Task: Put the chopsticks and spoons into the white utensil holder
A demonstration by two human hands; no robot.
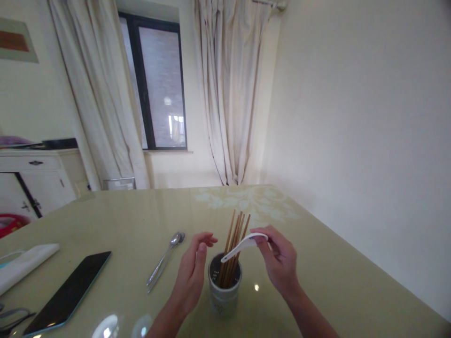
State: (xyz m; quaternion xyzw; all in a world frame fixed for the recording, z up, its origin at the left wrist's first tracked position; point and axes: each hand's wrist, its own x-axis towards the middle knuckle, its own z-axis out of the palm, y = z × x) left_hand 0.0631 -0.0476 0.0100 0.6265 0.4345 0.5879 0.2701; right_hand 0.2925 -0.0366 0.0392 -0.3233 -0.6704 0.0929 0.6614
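Note:
A white soup spoon is pinched at its bowl end by my right hand, its handle slanting down to the left over a grey utensil holder. Several wooden chopsticks stand upright in that holder, leaning slightly right. My left hand is just left of the holder, fingers apart and bent toward the chopsticks, with nothing in it. Farther left, two metal spoons lie side by side on the table.
A black tablet lies on the left of the table beside a white flat object. Eyeglasses sit at the lower left edge. A wall runs along the right side; curtains hang beyond the far edge.

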